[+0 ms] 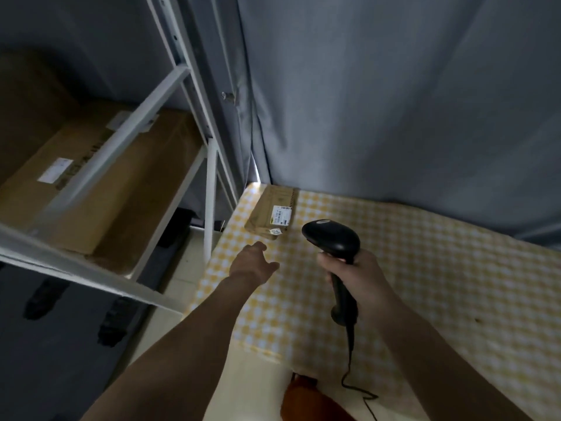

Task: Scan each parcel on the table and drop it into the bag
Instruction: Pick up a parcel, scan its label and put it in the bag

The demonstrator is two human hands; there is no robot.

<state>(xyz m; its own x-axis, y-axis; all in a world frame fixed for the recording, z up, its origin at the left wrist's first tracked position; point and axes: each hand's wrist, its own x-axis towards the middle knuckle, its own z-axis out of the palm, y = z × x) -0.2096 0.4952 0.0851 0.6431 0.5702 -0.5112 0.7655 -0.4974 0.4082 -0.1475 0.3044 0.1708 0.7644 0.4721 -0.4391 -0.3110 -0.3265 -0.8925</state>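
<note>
A flat brown cardboard parcel (268,212) with a white shipping label lies at the far left corner of the table (425,284), which is covered in a yellow-and-white checked cloth. My left hand (253,264) hovers over the table's left edge, just short of the parcel, fingers loosely apart and holding nothing. My right hand (353,276) grips the handle of a black barcode scanner (334,241), whose head points toward the parcel. The scanner's cable hangs down toward me. No bag is clearly in view.
A white metal shelf rack (127,141) stands to the left with a large cardboard box (100,183) on it. Grey curtain fabric (394,101) hangs behind the table. An orange-brown object (306,399) sits below the table's near edge.
</note>
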